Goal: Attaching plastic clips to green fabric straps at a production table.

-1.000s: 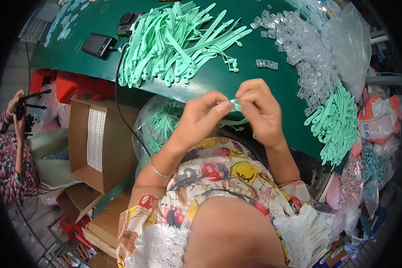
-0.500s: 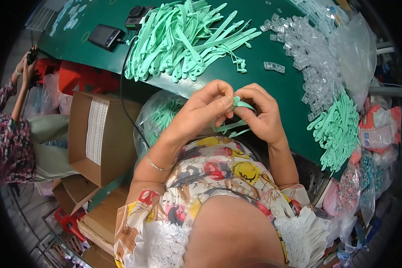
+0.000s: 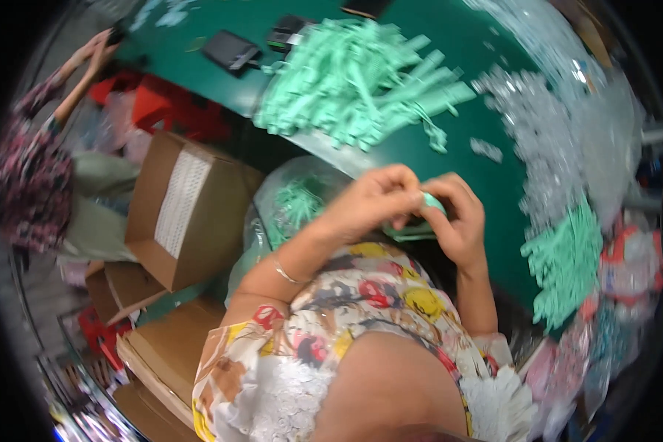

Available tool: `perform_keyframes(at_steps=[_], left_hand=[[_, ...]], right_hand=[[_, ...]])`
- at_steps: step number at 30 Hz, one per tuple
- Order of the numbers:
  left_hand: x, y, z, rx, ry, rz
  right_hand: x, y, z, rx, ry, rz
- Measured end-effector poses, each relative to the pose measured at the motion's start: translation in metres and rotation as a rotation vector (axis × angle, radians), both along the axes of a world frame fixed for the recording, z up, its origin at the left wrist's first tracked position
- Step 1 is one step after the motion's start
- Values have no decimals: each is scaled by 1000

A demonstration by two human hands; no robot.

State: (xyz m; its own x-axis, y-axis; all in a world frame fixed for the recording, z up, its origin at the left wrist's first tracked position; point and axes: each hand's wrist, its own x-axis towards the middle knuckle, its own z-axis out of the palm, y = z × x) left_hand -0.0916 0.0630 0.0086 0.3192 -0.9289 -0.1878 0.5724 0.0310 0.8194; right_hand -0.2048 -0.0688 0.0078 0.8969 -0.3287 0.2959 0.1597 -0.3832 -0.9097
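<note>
My left hand (image 3: 376, 200) and my right hand (image 3: 458, 221) meet above my lap at the table's near edge. Between them is a mint-green plastic strap (image 3: 432, 201), its end pinched by the fingertips of both hands. More of the strap hangs below, partly hidden behind the right fingers. Beyond the hands lies a large heap of similar mint-green straps (image 3: 353, 88). To the right of it, a single clear plastic piece (image 3: 486, 150) rests on the table near a pile of such clear pieces (image 3: 541, 147). The picture is smeared by motion, so fine detail is lost.
A second bunch of green straps (image 3: 565, 261) lies at the table's right edge. Left of me stand an open cardboard box (image 3: 221, 214) and a clear bag (image 3: 313, 171) holding green straps. A black device (image 3: 230, 51) sits on the green table (image 3: 199, 74). Another person (image 3: 44, 177) stands at far left.
The whole view has shifted, so the table and heaps appear farther right and slightly lower. Both hands remain together on the strap, and less of its hanging length shows.
</note>
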Motion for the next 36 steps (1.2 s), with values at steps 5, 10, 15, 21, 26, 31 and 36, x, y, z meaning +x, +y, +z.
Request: perform_keyframes(at_steps=[5, 10, 15, 21, 26, 31, 36], left_hand=[[-4, -6, -24, -66, 25, -12], [-15, -7, -19, -175, -86, 168], [-16, -6, -16, -214, -347, 157], [-4, -1, -10, -86, -756, -98], [-2, -1, -18, -105, -780, -137], [-9, -1, -18, -137, -418, -279], [-18, -1, -18, -188, 77, -346]], right_hand=[[-1, 1, 14, -333, -3, -9], [-17, 5, 12, -256, -124, -199], [-26, 0, 5, 248, 256, 6], [-29, 2, -1, 284, 243, -11], [-28, 9, -3, 317, 288, -26], [-35, 15, -16, 488, 109, 16], [-37, 20, -20, 778, -156, 117]])
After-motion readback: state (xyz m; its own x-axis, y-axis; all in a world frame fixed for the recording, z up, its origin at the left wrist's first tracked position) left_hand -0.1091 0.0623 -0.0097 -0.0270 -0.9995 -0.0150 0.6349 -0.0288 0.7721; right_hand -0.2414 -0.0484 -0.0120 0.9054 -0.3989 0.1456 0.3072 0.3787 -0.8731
